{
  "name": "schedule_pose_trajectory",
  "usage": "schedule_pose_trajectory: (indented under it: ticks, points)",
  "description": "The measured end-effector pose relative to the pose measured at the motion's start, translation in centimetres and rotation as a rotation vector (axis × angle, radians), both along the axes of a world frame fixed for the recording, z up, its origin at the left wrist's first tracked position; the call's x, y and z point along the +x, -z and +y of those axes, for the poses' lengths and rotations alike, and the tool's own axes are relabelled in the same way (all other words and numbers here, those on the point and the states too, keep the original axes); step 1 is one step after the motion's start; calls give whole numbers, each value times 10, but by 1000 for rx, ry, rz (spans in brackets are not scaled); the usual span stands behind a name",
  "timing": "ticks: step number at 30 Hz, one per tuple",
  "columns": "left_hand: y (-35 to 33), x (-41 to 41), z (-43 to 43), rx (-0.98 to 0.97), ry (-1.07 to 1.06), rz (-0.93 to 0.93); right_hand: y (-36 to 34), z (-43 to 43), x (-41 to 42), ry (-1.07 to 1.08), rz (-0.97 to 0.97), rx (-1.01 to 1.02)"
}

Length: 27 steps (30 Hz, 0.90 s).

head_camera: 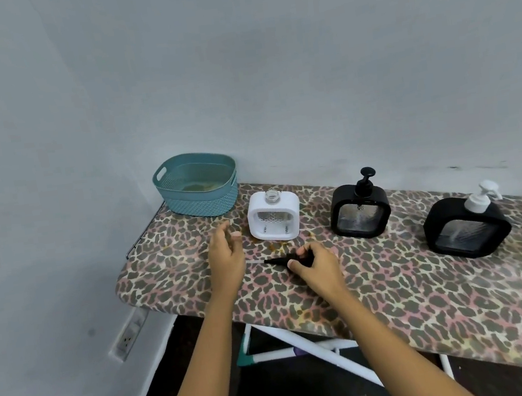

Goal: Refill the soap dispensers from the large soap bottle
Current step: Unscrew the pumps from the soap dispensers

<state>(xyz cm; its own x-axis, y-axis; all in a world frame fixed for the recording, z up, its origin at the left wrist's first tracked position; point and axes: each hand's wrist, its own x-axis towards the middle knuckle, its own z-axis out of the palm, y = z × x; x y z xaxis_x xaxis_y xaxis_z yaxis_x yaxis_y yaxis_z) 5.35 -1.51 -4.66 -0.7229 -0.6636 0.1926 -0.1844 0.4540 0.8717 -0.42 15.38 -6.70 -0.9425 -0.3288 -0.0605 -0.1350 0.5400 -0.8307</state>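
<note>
So we've got the white dispenser standing at the back of the leopard-print board, neck open, pump off. Our right hand grips the black pump down on the board just in front of it. Our left hand is loose and holds nothing. Both black dispensers to the right have their pumps on. A teal basket sits in the corner. No big soap bottle in sight, so we reckon nearly all the refilling is left.

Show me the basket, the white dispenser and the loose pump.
basket (199,203): head view, front wall.
white dispenser (271,196): head view, open neck.
pump (275,261): head view, black stem.
</note>
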Motion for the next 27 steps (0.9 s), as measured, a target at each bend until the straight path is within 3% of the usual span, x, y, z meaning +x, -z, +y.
schedule_pose_trajectory:
  ticks: [5, 9, 12, 17, 23, 27]
  points:
    - [-12, -8, 28, -36, 25, 123, -10, 15, -4, 34, 81, -40]
    - [-34, -24, 65, -19, 137, 232, -54, 48, -15, 394, 386, -332]
    - [-46, -46, 93, -35, 271, 198, -77, 72, -44, 549, 460, -350]
    - [-47, -91, 126, -127, 452, -31, -82, 86, -97, 287, 235, 0]
    - [-43, -133, 137, -219, 561, -160, -82, 81, -116, 200, 284, 58]
    - [-34, -138, 137, -233, 553, -103, -77, 83, -120, 147, 346, 60]
